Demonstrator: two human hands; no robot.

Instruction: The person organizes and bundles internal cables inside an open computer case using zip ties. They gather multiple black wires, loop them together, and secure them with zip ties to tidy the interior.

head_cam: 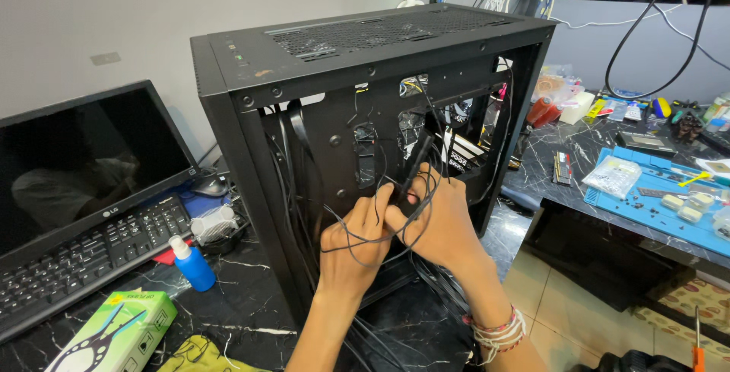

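Working at the open side of a black computer case (251,60), both hands meet just in front of its inner panel. Left hand (351,244) has its grip clenched on a loop of thin black cables (357,262), fingers curled, strands crossing the back of the hand. Right hand (437,224) is pinched on a flat black connector (414,167); that piece runs up and slightly right from the fingertips, tilted, its upper end against the case panel. The two hands touch at the thumbs. Cables hang slack below the hands and trail toward the near edge of the dark marbled tabletop (251,303). Left of the case: a blue bottle (192,264), a keyboard (84,254), a dark monitor (84,159). Far right, a blue mat (646,216) carrying small parts.
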